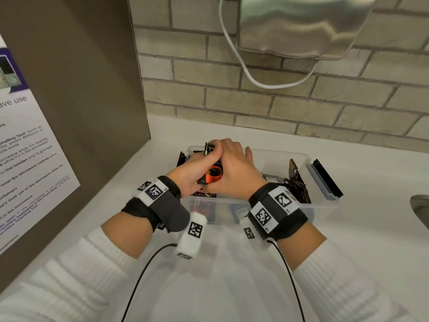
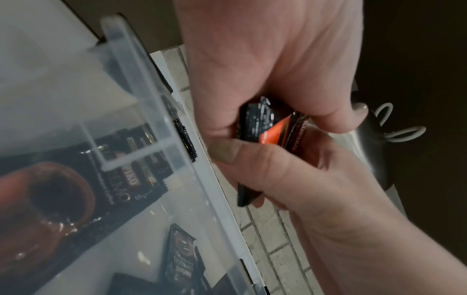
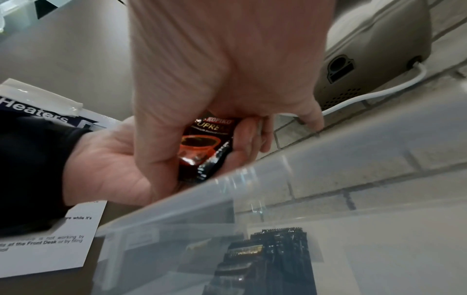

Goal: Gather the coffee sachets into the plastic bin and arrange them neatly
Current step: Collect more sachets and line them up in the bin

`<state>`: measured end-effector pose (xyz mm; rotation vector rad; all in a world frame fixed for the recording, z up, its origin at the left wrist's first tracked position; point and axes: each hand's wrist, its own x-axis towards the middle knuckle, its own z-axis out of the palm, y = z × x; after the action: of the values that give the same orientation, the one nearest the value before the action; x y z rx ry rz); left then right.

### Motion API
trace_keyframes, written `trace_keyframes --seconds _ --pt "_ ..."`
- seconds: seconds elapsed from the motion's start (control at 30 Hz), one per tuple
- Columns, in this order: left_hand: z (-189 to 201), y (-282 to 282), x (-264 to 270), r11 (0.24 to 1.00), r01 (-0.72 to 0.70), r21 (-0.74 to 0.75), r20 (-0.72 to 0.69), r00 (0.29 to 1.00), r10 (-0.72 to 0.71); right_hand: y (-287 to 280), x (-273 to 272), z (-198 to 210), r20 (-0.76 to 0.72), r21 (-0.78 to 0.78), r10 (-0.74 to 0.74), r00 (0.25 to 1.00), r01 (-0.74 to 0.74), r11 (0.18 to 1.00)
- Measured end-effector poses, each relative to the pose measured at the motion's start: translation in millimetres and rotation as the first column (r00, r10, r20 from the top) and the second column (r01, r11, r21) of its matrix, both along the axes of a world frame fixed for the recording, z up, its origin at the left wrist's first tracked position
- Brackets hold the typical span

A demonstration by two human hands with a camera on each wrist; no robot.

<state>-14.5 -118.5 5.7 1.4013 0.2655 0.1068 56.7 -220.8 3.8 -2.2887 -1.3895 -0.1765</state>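
Both hands meet above the left end of the plastic bin, a clear, thin-walled rectangular tub that stands on the white bench near its back edge, its long axis running along the brick wall. The left hand curls its fingers and thumb round a small stack of coffee sachets: glossy black foil packets printed with an orange cup, flat and oblong, with serrated ends. The stack's long axis runs from the near side of the bin toward the wall, with the far ends poking up past the left thumb. The right hand lies over the same stack from the other side, fingers bent down round its far edge, so both hands grip it. In the right wrist view the top packet faces the palm with its printed name uppermost. More sachets lie flat on the bin floor under the hands, and another bunch stands on edge, leaning at the bin's right end. A grey lid with a dark strip lies on the bench, just beside the bin's right end. A smooth metal appliance hangs on the wall, trailing a white cord.
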Motion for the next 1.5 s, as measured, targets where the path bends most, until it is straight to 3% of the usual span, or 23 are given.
trace_keyframes --seconds 0.13,0.27,0.43,0.7,0.83,0.97,1.03,1.1,1.23,1.33,1.4,1.5 --pt "-2.5 2.7 -3.5 1.000 -0.001 0.016 -0.002 1.000 0.001 -1.6 3.6 0.1 0.011 0.113 -0.007 1.000 0.005 0.994" --pt "-4.0 3.8 -6.5 1.000 -0.018 0.018 -0.004 1.000 0.018 -1.1 6.2 -3.6 -0.017 0.101 0.008 1.000 -0.006 0.995" --pt "-3.2 8.8 -9.6 0.965 -0.036 -0.259 -0.047 0.999 0.025 -0.4 4.9 2.8 -0.268 0.123 0.078 0.960 -0.046 0.991" --pt "-6.3 10.9 -10.0 0.962 -0.014 -0.274 -0.049 0.999 0.000 0.0 12.1 6.2 -0.327 0.009 0.045 0.944 -0.045 0.999" --pt "-7.2 8.9 -8.0 0.985 0.036 -0.168 -0.007 0.999 -0.038 0.5 11.2 5.8 -0.309 0.009 0.050 0.950 -0.050 0.999" --pt "-11.3 7.4 -3.7 0.997 -0.019 -0.072 0.049 0.999 0.022 1.0 14.6 0.1 -0.328 0.217 0.138 0.934 -0.068 0.974" --pt "-12.4 6.6 -2.6 1.000 -0.030 -0.003 0.044 0.999 0.030 1.1 15.2 -1.1 -0.228 0.286 0.105 0.968 -0.037 0.958" --pt "-14.5 4.7 -1.5 0.996 -0.052 0.072 0.040 0.998 0.049 2.4 17.0 -0.3 -0.231 0.307 0.062 0.971 0.012 0.952" --pt "-14.9 4.6 -1.5 0.991 -0.083 0.106 0.103 0.992 0.072 3.7 17.0 3.5 -0.485 0.319 0.064 0.872 0.108 0.941" --pt "-10.1 7.4 -4.2 0.967 -0.101 0.234 0.130 0.989 0.071 1.5 14.3 5.0 -0.703 0.266 0.101 0.704 0.128 0.955" --pt "-11.1 10.3 -1.7 0.901 -0.126 0.416 0.108 0.990 0.088 2.0 11.6 6.1 -0.809 0.319 0.171 0.562 0.175 0.932" --pt "-18.9 17.3 6.5 0.743 -0.203 0.638 0.079 0.977 0.199 2.8 10.4 5.8 -0.870 0.353 0.223 0.439 0.241 0.904"
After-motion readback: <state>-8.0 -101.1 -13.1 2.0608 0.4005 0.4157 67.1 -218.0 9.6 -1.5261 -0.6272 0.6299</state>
